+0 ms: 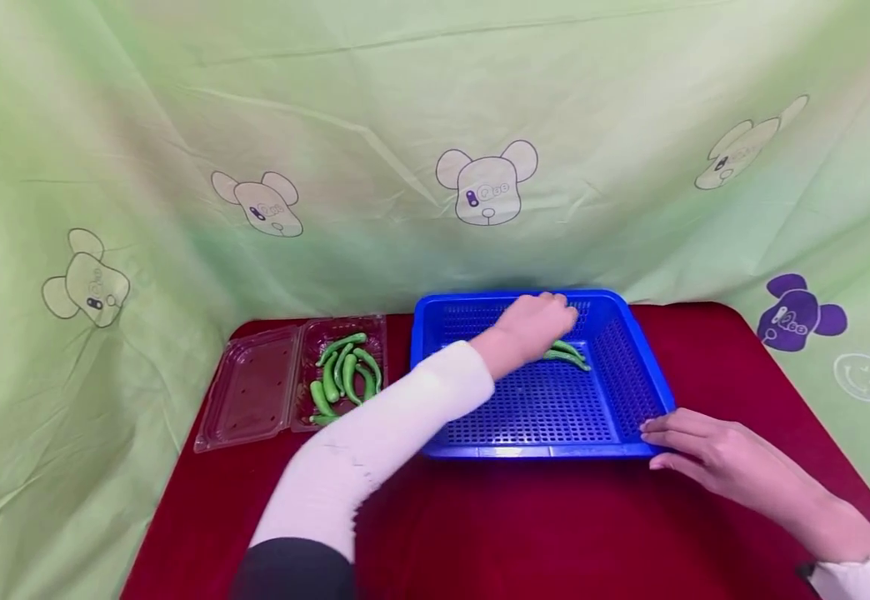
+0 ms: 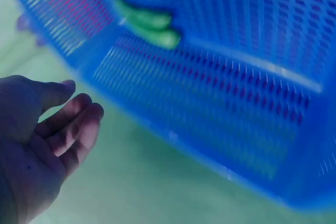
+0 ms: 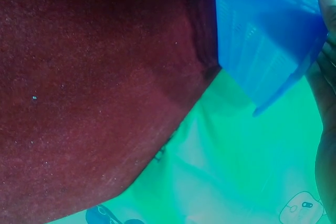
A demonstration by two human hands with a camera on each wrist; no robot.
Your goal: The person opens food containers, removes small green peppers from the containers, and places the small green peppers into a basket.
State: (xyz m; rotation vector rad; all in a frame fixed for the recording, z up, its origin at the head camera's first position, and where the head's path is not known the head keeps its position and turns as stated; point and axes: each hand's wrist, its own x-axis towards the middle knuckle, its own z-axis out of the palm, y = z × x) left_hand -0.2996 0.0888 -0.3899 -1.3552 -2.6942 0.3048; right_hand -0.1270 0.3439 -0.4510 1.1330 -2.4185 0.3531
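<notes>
A blue plastic basket (image 1: 532, 451) with perforated walls stands on the red cloth. Two long green chili peppers (image 1: 568, 357) lie on its floor near the far side, partly behind my left hand (image 1: 531, 323) in the head view. That hand is over the basket's far part; the left wrist view shows its fingers (image 2: 90, 129) loosely bent, holding nothing, apart from the peppers. My right hand (image 1: 727, 454) grips the basket's near right corner, thumb and fingers on either side of the rim. Several more green chili peppers (image 1: 350, 375) lie in a clear plastic box to the left.
The clear box (image 1: 298, 392) has its lid (image 1: 249, 387) folded open to the left. A red cloth (image 1: 525, 533) covers the table. Green fabric (image 1: 375, 108) with printed bear heads hangs behind and along both sides.
</notes>
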